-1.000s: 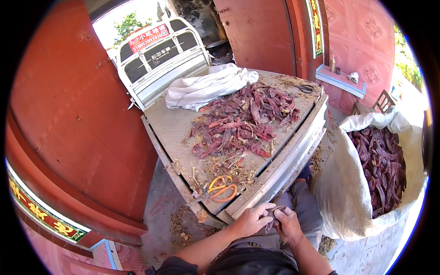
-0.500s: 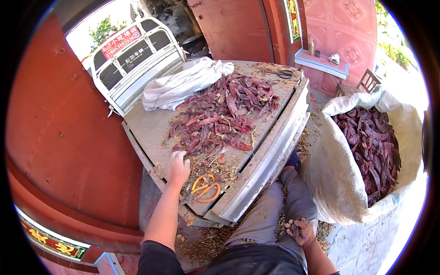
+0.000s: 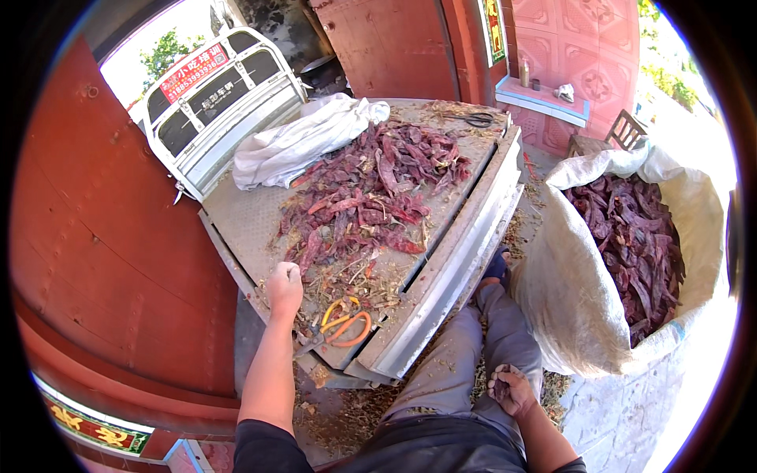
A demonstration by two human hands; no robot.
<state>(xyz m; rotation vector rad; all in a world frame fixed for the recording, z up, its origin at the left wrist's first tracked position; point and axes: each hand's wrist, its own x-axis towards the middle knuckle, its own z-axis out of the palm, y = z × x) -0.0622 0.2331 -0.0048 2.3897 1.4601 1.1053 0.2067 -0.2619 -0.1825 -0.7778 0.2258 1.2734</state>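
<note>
You seem to be picking peppers (image 3: 355,201) off the bed (image 3: 254,206) left-handed.
Your left hand (image 3: 285,288) is at the bed's near left side, by the edge of the heaped peppers; its back hides the fingertips, so how far it is open, or whether it has anything, cannot be told. The move seems to call for a light pinch, clear of the scissors (image 3: 335,323) at the bed's near end, whose blades are hard to make out. Right of that end, your right hand (image 3: 511,391) curls around a dark clump (image 3: 501,389), partly covered. Farther right of the bed, the sack (image 3: 561,303) holds more peppers, their depth hidden.
</note>
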